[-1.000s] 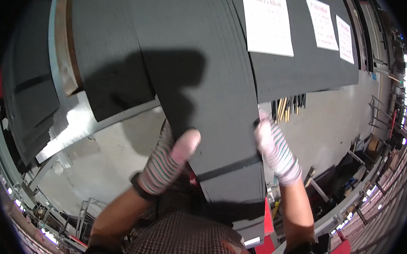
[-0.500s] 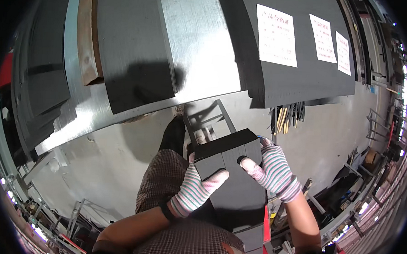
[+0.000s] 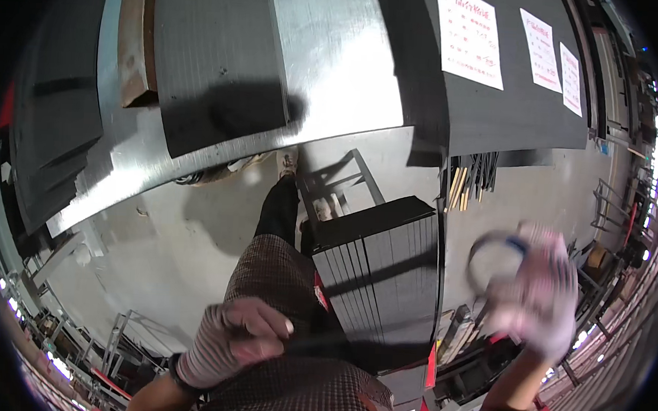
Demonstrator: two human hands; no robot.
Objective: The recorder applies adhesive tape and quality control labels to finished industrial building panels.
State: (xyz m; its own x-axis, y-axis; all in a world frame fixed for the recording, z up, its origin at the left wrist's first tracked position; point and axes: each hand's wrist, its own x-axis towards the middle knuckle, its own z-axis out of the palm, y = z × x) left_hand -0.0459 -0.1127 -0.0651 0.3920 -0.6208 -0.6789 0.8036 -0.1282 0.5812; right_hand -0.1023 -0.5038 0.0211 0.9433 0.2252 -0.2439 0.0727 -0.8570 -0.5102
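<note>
A stack of dark grey slabs or strips (image 3: 385, 275) stands in front of me, its many thin layers showing as lines, with a black flap (image 3: 376, 221) along its far edge. My left hand (image 3: 236, 338), in a striped glove, is closed left of the stack, low near my lap. A faint dark strip, apparently tape, stretches from its fingers toward the right. Out to the right of the stack, my gloved right hand (image 3: 536, 298) is smeared by motion. A ring-shaped roll of tape (image 3: 476, 261), partly blue, is held in it.
Beyond the stack lies a metal-topped table (image 3: 337, 57) with dark sheets (image 3: 220, 73), a wooden bar (image 3: 136, 46) and a tall dark pile (image 3: 519, 119) bearing white paper labels (image 3: 472, 38). A metal frame (image 3: 364, 174) stands behind the stack. Thin rods (image 3: 467, 187) hang beneath the table.
Both hands have left the top of the stack. The left has drawn back toward my lap, the right has swung out to the right with the roll. The strip now spans between them.
</note>
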